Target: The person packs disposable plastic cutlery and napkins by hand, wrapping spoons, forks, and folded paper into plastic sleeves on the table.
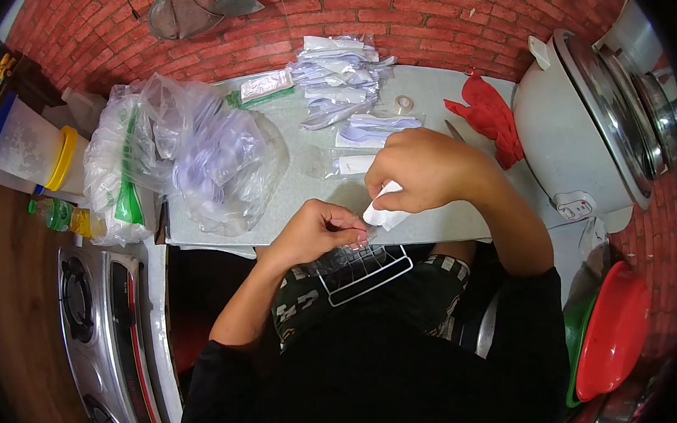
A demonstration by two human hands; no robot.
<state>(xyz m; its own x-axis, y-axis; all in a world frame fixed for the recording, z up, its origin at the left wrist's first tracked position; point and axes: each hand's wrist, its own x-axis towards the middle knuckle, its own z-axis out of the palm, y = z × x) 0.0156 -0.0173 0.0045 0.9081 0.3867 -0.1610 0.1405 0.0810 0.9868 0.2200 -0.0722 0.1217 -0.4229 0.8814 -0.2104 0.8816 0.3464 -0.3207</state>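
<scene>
Red cloth [494, 122] lies between the right hand [421, 170] and rice cooker [557, 135].

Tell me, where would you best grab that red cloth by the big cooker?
Probably by pinching a fold near its middle, coming from above: the red cloth lies crumpled in folds. I'd stay off its right side, where the big cooker stands close. The right hand is nearer, but it's holding white paper.

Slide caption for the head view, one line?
Right hand holds folded white paper beside left hand pinching clear plastic; bagged utensils lie on the table.
</scene>
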